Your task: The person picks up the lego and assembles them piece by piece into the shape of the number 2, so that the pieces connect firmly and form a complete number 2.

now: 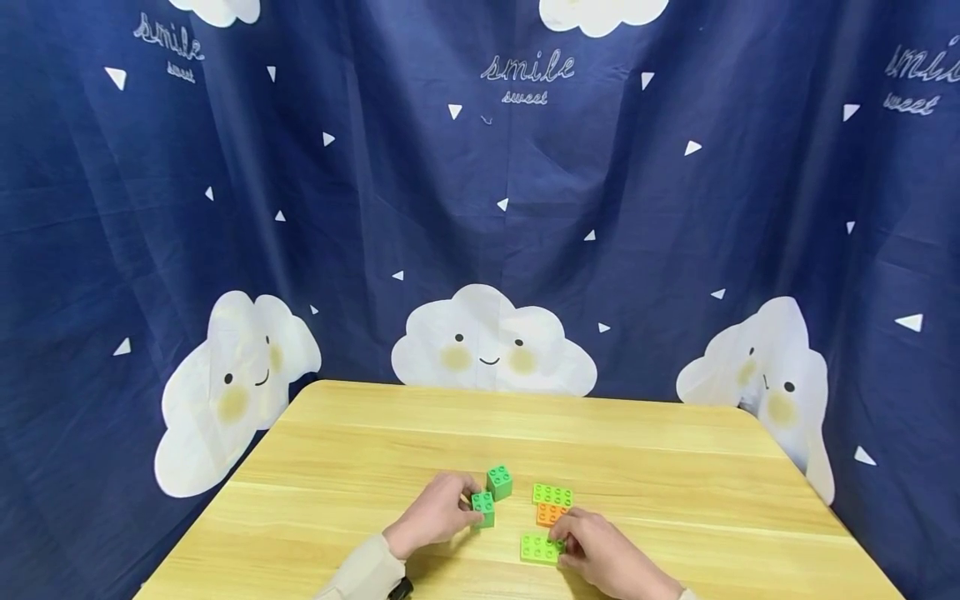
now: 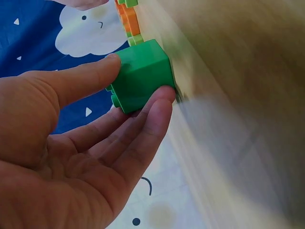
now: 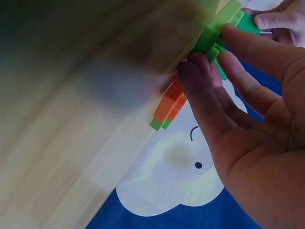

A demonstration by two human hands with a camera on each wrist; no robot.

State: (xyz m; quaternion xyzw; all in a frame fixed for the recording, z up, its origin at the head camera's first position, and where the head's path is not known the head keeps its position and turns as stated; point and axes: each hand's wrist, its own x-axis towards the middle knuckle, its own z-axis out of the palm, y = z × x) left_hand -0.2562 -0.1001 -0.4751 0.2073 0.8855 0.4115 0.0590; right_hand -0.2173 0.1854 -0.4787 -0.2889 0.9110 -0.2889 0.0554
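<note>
My left hand [image 1: 437,514] pinches a green cube-shaped toy brick [image 1: 483,510] between thumb and fingers. In the left wrist view that green brick [image 2: 145,76] shows its smooth sides, and its studs point left. Just behind it on the table stands a second green brick [image 1: 499,482]. My right hand [image 1: 600,552] grips the right end of a flat lime-green brick [image 1: 535,548]; in the right wrist view thumb and fingers lie on either side of this lime brick [image 3: 219,28]. Farther back are an orange brick [image 1: 550,514], partly covered by the right hand, and another lime brick [image 1: 552,494].
The wooden table [image 1: 375,442] reaches back to a dark blue curtain [image 1: 360,217] printed with white clouds and triangles. The orange brick and the far lime brick lie close against each other. A dark band [image 1: 401,588] circles the left wrist.
</note>
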